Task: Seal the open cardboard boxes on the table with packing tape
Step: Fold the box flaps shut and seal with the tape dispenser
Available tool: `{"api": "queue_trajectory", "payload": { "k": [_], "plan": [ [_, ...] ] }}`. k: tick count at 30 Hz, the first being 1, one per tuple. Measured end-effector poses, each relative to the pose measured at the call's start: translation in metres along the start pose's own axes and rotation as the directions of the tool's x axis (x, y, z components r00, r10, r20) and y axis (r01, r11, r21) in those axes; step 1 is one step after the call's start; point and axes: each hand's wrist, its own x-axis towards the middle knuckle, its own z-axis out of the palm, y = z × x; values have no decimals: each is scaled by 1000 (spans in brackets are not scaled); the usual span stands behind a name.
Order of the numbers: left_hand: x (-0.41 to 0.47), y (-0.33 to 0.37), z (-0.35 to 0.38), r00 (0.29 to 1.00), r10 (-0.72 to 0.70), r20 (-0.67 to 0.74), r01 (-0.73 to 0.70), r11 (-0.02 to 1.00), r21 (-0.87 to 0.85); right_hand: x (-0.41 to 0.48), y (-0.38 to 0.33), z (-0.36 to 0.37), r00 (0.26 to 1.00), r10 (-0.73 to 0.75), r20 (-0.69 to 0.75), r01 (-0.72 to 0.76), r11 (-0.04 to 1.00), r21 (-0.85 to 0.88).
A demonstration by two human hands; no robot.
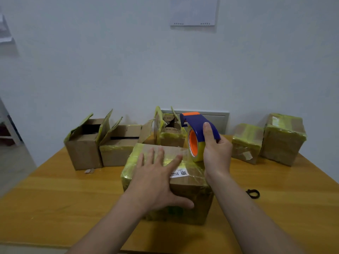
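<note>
Left hand flat on box; right hand grips tape dispenser.

Wall: pale, evenly lit.
Sheet: pinned high on the wall.
Desk: yellow wood, set against it.
Floor: grey, glimpsed left.

Near box, desk centre: brown cardboard, flaps shut, yellowish tape over top and edges, white label on top. Tape dispenser: blue body, orange core, yellowish roll, held upright just over this box's far right corner. Far left: three open boxes, flaps up, in a row: left one, middle one, right one behind the near box. Far right: two taped-shut boxes side by side, smaller, taller.
</note>
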Motion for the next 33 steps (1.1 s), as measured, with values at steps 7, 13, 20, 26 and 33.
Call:
{"api": "queue_trajectory", "payload": {
  "k": [7, 13, 20, 26, 33],
  "plan": [
    [2, -27, -18, 997, -69, -45, 51, 942, -332, 3, 3, -5, 1000, 7, 14, -7, 1000, -11],
    [28, -84, -22, 838, -541, -71, 533, 839, -108, 2, 6, -7, 1000, 12, 20, -13, 999, 33],
    [28, -102, -10, 935, -336, 112, 347, 808, -476, 5, 10, -4, 999, 11, 38, -14, 996, 88],
    [25, -68, -29, 889, -454, -63, 454, 891, -10, 6, 7, -8, 1000, 10, 30, -14, 992, 125],
    [19, 3, -5, 977, -209, 38, 212, 971, -109, 11, 2, -16, 989, 142, -33, -128, 952, 276]
  ]
}}
